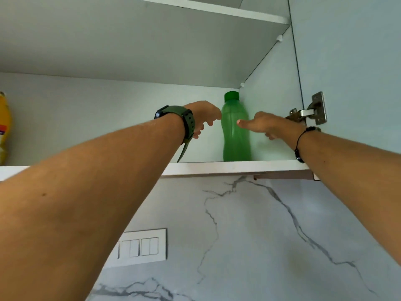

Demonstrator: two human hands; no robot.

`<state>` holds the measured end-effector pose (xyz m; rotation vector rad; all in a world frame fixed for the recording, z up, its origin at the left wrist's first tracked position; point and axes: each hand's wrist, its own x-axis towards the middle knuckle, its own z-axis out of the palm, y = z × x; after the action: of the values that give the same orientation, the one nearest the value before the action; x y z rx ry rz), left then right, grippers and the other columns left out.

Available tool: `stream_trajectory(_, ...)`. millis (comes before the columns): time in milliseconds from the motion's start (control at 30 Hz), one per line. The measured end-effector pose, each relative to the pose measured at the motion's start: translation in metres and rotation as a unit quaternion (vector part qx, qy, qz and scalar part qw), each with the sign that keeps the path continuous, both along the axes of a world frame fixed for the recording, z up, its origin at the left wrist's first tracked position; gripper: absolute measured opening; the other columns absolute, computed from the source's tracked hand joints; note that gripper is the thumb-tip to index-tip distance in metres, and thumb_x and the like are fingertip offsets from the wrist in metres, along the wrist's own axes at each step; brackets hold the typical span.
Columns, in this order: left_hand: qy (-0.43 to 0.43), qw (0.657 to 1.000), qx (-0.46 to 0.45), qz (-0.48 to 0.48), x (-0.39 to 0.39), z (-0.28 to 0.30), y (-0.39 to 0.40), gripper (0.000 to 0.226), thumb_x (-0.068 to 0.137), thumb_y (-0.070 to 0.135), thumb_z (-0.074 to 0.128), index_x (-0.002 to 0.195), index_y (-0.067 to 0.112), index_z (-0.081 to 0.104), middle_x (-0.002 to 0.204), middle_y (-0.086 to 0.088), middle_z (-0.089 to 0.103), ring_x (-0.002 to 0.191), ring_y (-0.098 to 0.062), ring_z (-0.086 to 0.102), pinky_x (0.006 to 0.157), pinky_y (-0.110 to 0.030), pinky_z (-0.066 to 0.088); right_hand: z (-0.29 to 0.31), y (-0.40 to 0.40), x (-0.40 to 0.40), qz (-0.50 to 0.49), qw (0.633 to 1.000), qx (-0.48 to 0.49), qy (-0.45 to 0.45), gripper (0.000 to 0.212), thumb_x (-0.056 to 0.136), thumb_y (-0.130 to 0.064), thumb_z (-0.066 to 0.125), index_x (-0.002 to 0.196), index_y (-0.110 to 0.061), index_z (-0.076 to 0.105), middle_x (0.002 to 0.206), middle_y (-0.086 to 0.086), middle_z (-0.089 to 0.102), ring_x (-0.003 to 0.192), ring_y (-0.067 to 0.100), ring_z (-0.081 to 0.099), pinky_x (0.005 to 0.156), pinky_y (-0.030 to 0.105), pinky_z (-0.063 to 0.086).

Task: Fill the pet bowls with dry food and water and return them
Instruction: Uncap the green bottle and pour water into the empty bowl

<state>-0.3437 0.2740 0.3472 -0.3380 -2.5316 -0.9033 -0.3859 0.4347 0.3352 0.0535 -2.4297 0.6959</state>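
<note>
At the far left edge, one yellow packet (4,127) is cut off by the frame, its label unreadable. Centre frame, the left hand (204,118), wearing a dark green watch (175,118), has loosely curled fingers holding nothing, just left of one green bottle (235,131) standing upright on the cupboard shelf (238,167). Its contents are hard to make out. The right hand (264,124) reaches flat-fingered beside it; contact is unclear. One hinge (310,112) sits right.

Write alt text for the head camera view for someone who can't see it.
Two hands, left hand and right hand, reach up on either side of an upright green bottle on a cabinet shelf, neither gripping it yet. A yellow package sits at far left; marble-patterned wall below.
</note>
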Motion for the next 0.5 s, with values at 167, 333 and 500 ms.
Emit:
stream_trajectory(167, -0.007, 0.995, 0.096, -0.009, -0.035, 0.010, 0.015, 0.050, 0.100, 0.037, 0.034, 0.126, -0.003, 0.049, 0.131, -0.024, 0.048, 0.117, -0.039, 0.050, 0.093, -0.045, 0.045, 0.005, -0.003, -0.037, 0.051, 0.997, -0.055, -0.029, 0.092, 0.086, -0.052, 0.057, 0.146, 0.001, 0.013, 0.154, 0.018, 0.022, 0.137, 0.033, 0.032, 0.106, 0.038, 0.034)
stream_trajectory(333, -0.018, 0.990, 0.140, -0.029, -0.060, 0.016, 0.027, 0.052, 0.101, 0.037, 0.034, 0.131, -0.005, 0.042, 0.136, -0.024, 0.045, 0.125, -0.037, 0.045, 0.101, -0.044, 0.041, 0.023, -0.006, -0.071, 0.056, 0.995, -0.078, -0.014, 0.103, 0.079, -0.049, 0.067, 0.146, 0.001, 0.006, 0.153, 0.017, 0.021, 0.138, 0.032, 0.030, 0.106, 0.039, 0.034)
stream_trajectory(500, -0.030, 0.986, 0.158, -0.041, -0.079, 0.014, 0.029, 0.047, 0.102, 0.030, 0.034, 0.134, -0.004, 0.041, 0.138, -0.023, 0.044, 0.128, -0.036, 0.043, 0.103, -0.044, 0.039, 0.027, -0.009, -0.097, 0.078, 0.987, -0.098, -0.104, 0.089, 0.087, -0.040, 0.060, 0.148, 0.000, 0.008, 0.156, 0.022, 0.011, 0.141, 0.037, 0.019, 0.113, 0.046, 0.025)
